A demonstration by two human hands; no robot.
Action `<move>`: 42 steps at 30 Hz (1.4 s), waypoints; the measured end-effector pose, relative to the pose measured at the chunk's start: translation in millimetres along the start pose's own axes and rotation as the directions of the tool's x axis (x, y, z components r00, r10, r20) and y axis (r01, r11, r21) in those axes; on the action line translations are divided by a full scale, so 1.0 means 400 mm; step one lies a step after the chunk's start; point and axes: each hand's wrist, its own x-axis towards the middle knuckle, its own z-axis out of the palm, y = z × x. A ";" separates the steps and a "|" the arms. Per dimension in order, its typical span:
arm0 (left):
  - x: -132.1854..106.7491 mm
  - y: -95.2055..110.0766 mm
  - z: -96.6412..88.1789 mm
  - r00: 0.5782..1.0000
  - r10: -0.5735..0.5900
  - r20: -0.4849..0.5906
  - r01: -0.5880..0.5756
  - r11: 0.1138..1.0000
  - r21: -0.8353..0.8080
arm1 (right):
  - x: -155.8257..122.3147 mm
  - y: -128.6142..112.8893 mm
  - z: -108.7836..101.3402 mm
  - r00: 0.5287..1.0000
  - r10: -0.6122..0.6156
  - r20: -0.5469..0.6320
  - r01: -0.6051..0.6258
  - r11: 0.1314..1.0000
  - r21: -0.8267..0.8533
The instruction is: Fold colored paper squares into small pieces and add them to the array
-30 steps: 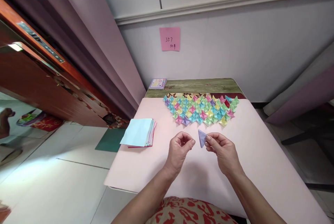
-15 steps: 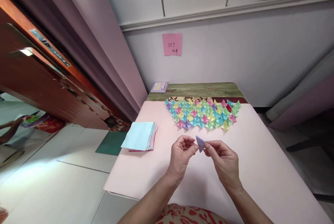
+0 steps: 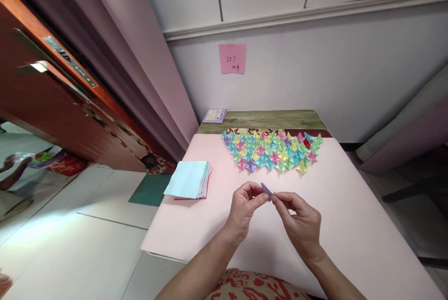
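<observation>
A small folded purple paper point(image 3: 266, 189) is pinched between both hands above the front half of the table. My left hand point(image 3: 244, 209) grips its left side with thumb and forefinger. From the right, my right hand point(image 3: 299, 220) holds the other corner between thumb and fingertips. The paper is turned nearly edge-on, and my fingertips hide part of it. Just beyond my hands, several folded paper pieces point(image 3: 275, 153) in many colours lie in close rows. To the left sits a stack of square paper sheets point(image 3: 189, 179), light blue on top.
The table has a pale pink cover point(image 3: 336, 225). A small pile of printed cards point(image 3: 214, 115) lies at its far left corner. A pink note point(image 3: 233, 59) is on the wall. At far left, another person's hands point(image 3: 16, 169) show beyond the wooden door point(image 3: 52, 99).
The purple paper has turned from showing a flat triangular face to nearly edge-on. My left fingers have closed onto it, and the two hands are closer together.
</observation>
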 end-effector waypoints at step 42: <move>-0.008 0.001 0.001 0.991 -0.133 0.027 0.132 0.991 0.038 | 0.039 0.003 0.022 0.913 0.318 0.256 -0.400 0.821 0.408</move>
